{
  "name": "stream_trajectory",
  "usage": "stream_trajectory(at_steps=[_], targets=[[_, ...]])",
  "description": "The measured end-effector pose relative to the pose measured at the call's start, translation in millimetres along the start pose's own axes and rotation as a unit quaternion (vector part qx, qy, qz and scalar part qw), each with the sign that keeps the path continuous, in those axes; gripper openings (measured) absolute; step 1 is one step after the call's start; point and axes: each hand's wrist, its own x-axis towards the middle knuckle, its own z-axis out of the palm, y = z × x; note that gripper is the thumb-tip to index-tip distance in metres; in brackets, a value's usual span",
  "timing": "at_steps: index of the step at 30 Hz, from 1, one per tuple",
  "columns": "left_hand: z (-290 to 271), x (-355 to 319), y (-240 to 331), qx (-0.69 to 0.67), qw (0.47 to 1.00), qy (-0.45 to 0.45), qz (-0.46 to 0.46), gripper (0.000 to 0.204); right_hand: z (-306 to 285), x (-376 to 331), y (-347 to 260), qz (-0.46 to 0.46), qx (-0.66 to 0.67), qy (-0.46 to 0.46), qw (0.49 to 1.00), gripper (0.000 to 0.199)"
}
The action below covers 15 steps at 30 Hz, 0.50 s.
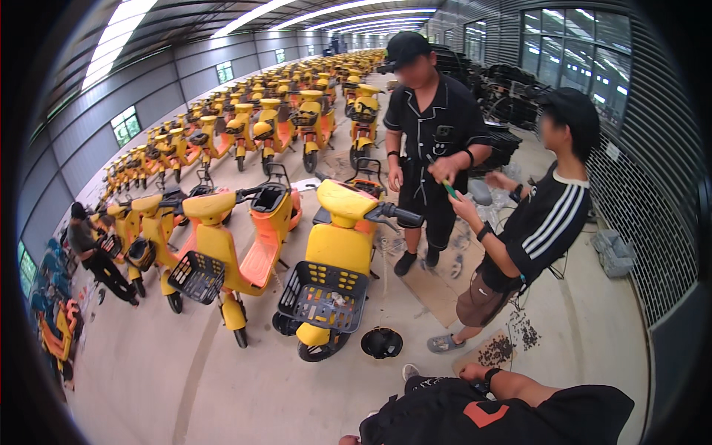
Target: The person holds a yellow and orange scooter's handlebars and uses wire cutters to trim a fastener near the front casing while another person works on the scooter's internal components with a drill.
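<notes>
My right hand (472, 371) is low in the view, in front of my black shirt (586, 413), with a dark band (490, 374) at the wrist. Its fingers are too small and turned under to read. It appears over the edge of a cardboard sheet (466, 362) bearing small dark parts (495, 350), with no contact visible. Only a sliver of my left hand (348, 440) shows at the lower edge, its fingers cut off. Facing me, a person in black (437, 111) and another with striped sleeves (552, 215) stand close together; the latter holds a green object (449, 190).
Yellow scooters with front baskets stand nearby, the closest scooter (337, 248) ahead to the left. A black helmet (382, 343) rests on the floor. Rows of scooters fill the hall behind. Dark parts (508, 93) are piled along the right wall. Another person (100, 256) bends at far left.
</notes>
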Motion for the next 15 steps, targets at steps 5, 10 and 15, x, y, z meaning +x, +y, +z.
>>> stream_trajectory(at_steps=[5,10,15], targets=[[3,-21,18,-0.039,0.998,-0.024,-0.035,0.017,6,-2,2,0.027,0.004,0.003,1.000,0.037],[4,-44,-7,0.153,0.959,0.047,0.235,0.029,-3,15,-15,0.020,-0.023,-0.045,0.999,0.040],[37,-141,75,0.058,0.995,0.080,0.004,0.032,-18,55,-2,-0.035,-0.057,-0.062,0.996,0.039]])
